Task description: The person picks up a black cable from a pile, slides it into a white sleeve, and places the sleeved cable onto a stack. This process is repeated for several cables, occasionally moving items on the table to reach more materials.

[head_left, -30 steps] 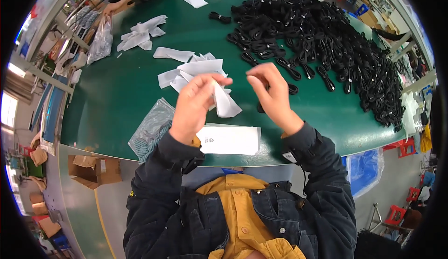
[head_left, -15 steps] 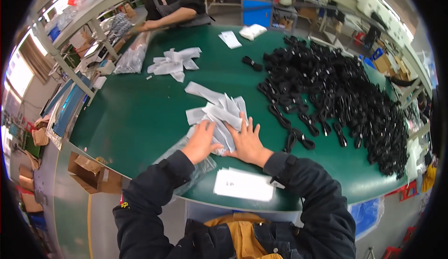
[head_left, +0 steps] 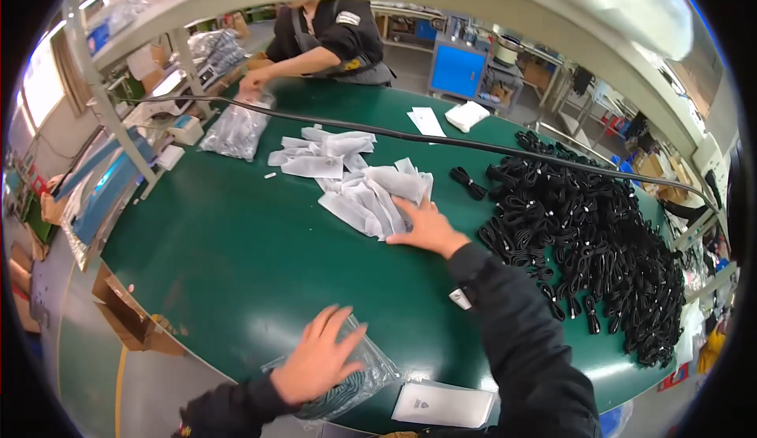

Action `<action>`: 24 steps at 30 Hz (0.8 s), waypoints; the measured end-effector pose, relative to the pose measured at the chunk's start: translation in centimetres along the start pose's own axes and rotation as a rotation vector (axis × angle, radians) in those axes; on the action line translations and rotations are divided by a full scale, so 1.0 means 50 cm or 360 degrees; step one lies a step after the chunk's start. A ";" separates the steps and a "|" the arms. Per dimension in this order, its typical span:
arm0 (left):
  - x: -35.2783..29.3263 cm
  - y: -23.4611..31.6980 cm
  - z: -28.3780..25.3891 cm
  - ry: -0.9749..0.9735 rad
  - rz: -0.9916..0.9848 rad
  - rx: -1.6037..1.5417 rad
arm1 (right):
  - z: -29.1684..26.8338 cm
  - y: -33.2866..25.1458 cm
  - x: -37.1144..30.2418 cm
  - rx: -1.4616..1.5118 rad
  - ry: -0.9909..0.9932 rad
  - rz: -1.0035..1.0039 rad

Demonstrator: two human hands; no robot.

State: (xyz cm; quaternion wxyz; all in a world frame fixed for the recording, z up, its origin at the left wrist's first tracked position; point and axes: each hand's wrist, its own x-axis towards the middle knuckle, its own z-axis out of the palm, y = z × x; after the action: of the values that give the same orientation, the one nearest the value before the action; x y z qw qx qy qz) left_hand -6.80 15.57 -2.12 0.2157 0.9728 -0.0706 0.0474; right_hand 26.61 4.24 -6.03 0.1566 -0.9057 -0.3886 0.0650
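Note:
My right hand (head_left: 428, 229) has its fingers spread against the near right side of a loose pile of thin white pouches (head_left: 359, 205). My left hand (head_left: 315, 359) is over a clear plastic bag (head_left: 374, 359) near the front edge, its fingers apart. Something dark with fine stripes shows through that bag beneath the palm; its kind is unclear. A stack of white printed cards (head_left: 444, 404) lies right of the bag. More white pouches (head_left: 327, 150) lie just beyond the pile, touching it.
A large heap of black bundled cables (head_left: 583, 241) covers the right side of the green table (head_left: 213, 257). One bundle (head_left: 468, 184) lies apart. Across the table, a person's hand (head_left: 252, 83) touches a filled clear bag (head_left: 236, 130). A dark cable (head_left: 410, 136) spans the view.
My right hand and the white pouches have moved away from me, up to the other pouches. My left hand has left the pile and come back over the clear bag. The view has shifted.

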 end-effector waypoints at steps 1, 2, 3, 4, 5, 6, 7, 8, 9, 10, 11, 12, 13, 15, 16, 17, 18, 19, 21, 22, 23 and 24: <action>-0.042 0.000 -0.003 -0.0032 -0.0043 0.0005 | -0.029 0.022 0.021 0.0350 -0.0179 -0.0178; -0.076 0.001 -0.001 -0.0048 -0.0075 0.0025 | -0.036 0.062 0.045 0.0317 0.0033 -0.0193; -0.102 0.002 0.010 -0.0065 -0.0099 0.0032 | -0.048 0.098 0.056 0.0272 0.0241 -0.0197; -0.122 0.003 0.025 -0.0068 -0.0090 0.0014 | -0.057 0.127 0.065 -0.0036 0.0386 0.0027; -0.143 0.002 0.037 -0.0083 -0.0173 -0.0123 | -0.066 0.140 0.073 -0.0337 0.0528 0.0237; -0.151 -0.005 0.051 -0.0094 -0.0229 -0.0267 | -0.063 0.196 0.070 -0.0360 0.0532 0.0256; -0.149 -0.013 0.065 -0.0092 -0.0186 -0.0285 | -0.052 0.276 0.061 -0.0435 0.0520 0.0210; -0.152 -0.019 0.082 -0.0070 -0.0148 -0.0346 | -0.037 0.296 0.059 -0.0486 0.0488 0.0136; -0.150 -0.023 0.094 -0.0045 -0.0103 -0.0403 | -0.023 0.312 0.063 -0.0495 0.0491 0.0140; -0.151 -0.023 0.101 -0.0027 -0.0066 -0.0463 | -0.012 0.308 0.060 -0.0564 0.0480 0.0148; -0.151 -0.019 0.101 -0.0029 -0.0066 -0.0472 | -0.001 0.298 0.055 -0.0632 0.0466 0.0153; -0.146 -0.015 0.096 0.0006 -0.0057 -0.0453 | 0.004 0.289 0.046 -0.0702 0.0460 0.0160; -0.145 -0.010 0.090 0.0040 -0.0060 -0.0429 | 0.014 0.269 0.034 -0.0700 0.0457 0.0157; -0.153 -0.004 0.083 0.0081 -0.0050 -0.0396 | 0.016 0.211 -0.011 -0.0499 0.0412 0.0157; -0.158 -0.003 0.087 0.0051 -0.0107 -0.0283 | 0.006 0.191 -0.045 -0.0407 0.0395 0.0161; -0.162 -0.001 0.091 0.0019 -0.0159 -0.0174 | -0.005 0.179 -0.092 -0.0419 0.0407 0.0173; -0.167 0.002 0.094 -0.0012 -0.0222 -0.0061 | -0.010 0.161 -0.141 -0.0293 0.0505 0.0003; -0.172 0.004 0.095 -0.0007 -0.0215 -0.0058 | -0.015 0.144 -0.191 -0.0164 0.0601 -0.0170; -0.182 0.005 0.089 0.0014 -0.0086 0.0032 | -0.020 0.120 -0.302 0.0031 0.0506 -0.0101; -0.188 0.007 0.089 0.0025 -0.0042 0.0083 | -0.018 0.112 -0.354 0.0125 0.0461 -0.0090; -0.193 0.003 0.097 0.0027 -0.0043 0.0092 | -0.019 0.105 -0.407 0.0212 0.0418 -0.0071; -0.195 -0.007 0.111 0.0113 -0.0029 0.0058 | -0.017 0.101 -0.451 0.0219 0.0422 -0.0076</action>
State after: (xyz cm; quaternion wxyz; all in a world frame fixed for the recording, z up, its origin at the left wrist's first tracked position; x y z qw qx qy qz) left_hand -15.99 14.66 -8.49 0.2008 0.9748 -0.0532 0.0812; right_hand 14.72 -15.57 -7.00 0.2698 -0.8840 -0.3804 -0.0325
